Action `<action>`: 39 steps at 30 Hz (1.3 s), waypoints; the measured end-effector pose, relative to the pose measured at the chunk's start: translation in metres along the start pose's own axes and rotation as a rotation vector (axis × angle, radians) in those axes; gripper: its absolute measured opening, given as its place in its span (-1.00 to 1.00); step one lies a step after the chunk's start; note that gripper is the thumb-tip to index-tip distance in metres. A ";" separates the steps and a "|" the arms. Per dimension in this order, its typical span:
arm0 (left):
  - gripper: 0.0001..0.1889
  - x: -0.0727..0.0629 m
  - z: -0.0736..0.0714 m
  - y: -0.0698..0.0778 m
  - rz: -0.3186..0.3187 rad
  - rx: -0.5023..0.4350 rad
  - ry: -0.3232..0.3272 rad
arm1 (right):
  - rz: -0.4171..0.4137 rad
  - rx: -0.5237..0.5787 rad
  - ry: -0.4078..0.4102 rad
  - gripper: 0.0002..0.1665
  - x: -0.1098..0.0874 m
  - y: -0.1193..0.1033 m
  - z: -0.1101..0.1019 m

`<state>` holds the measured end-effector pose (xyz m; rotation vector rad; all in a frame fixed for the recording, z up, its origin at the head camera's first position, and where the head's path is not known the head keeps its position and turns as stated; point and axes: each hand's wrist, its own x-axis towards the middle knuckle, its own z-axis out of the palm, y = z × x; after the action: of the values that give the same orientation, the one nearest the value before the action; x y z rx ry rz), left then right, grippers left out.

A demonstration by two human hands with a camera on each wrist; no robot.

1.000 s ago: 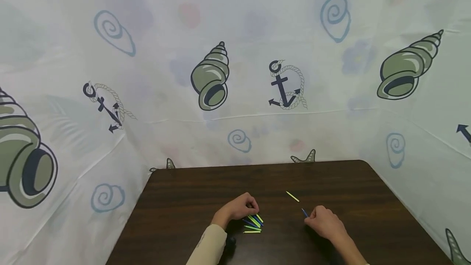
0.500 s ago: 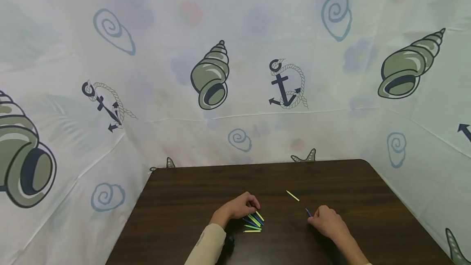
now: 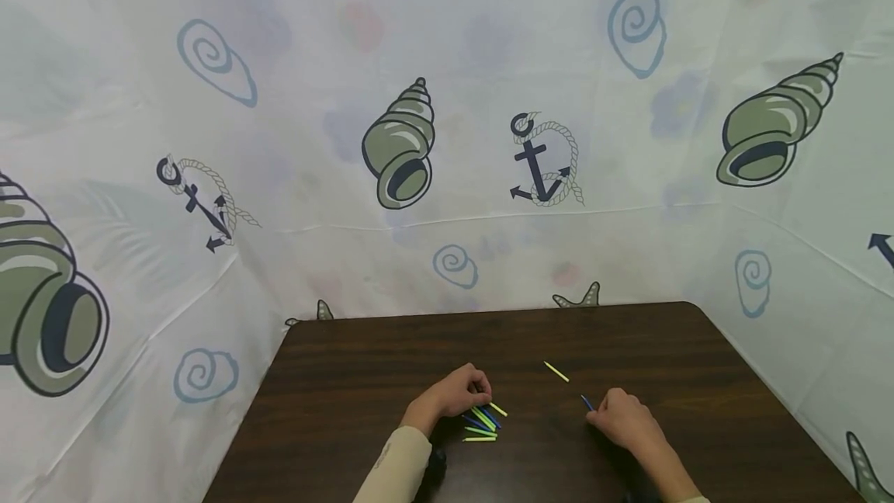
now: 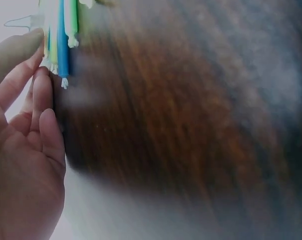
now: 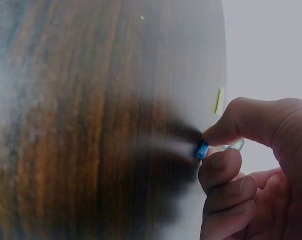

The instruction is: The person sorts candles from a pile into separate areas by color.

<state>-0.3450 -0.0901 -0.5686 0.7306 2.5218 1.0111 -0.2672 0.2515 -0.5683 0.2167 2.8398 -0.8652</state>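
Several thin birthday candles, yellow, green and blue with white wicks, lie fanned out on the table at the left hand. My left hand (image 3: pixel 457 392) pinches the far end of a yellow candle (image 3: pixel 498 409) at the fan's top edge. In the left wrist view, the thumb and fingers meet beside a blue candle (image 4: pixel 63 45) and a green candle (image 4: pixel 73 25), both wick end toward the camera. My right hand (image 3: pixel 623 418) pinches a blue candle (image 3: pixel 587 403) between thumb and index finger; its end (image 5: pixel 202 149) shows in the right wrist view, other fingers curled below.
A lone yellow candle (image 3: pixel 556 371) lies on the dark wooden table (image 3: pixel 377 348), beyond and left of the right hand. A pale curtain (image 3: pixel 482 45) printed with shells and anchors surrounds the table. Something dark (image 3: pixel 436 463) shows beside the left wrist.
The yellow candle at my left fingertips has swung outward to the right. My right hand has shifted slightly right with the blue candle. The lone yellow candle stays put.
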 end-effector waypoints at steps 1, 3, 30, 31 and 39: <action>-0.92 -0.001 0.000 -0.001 0.002 -0.001 0.000 | 0.003 0.003 -0.005 -0.50 -0.001 -0.001 0.000; -0.92 -0.002 -0.001 -0.002 0.005 -0.001 -0.003 | 0.003 0.008 -0.010 -0.50 -0.002 -0.002 0.000; -0.94 -0.002 0.002 -0.004 0.017 -0.019 0.013 | -0.196 0.080 0.162 -0.91 0.001 -0.076 0.039; -0.94 -0.002 0.002 -0.003 0.016 -0.018 0.013 | -0.209 0.086 0.147 -0.90 0.001 -0.079 0.043; -0.93 0.001 0.000 -0.002 0.002 -0.012 0.019 | -0.251 0.100 0.048 -0.88 0.005 -0.093 0.062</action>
<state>-0.3461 -0.0909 -0.5705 0.7229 2.5296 1.0382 -0.2825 0.1406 -0.5698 -0.1121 2.9127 -1.0646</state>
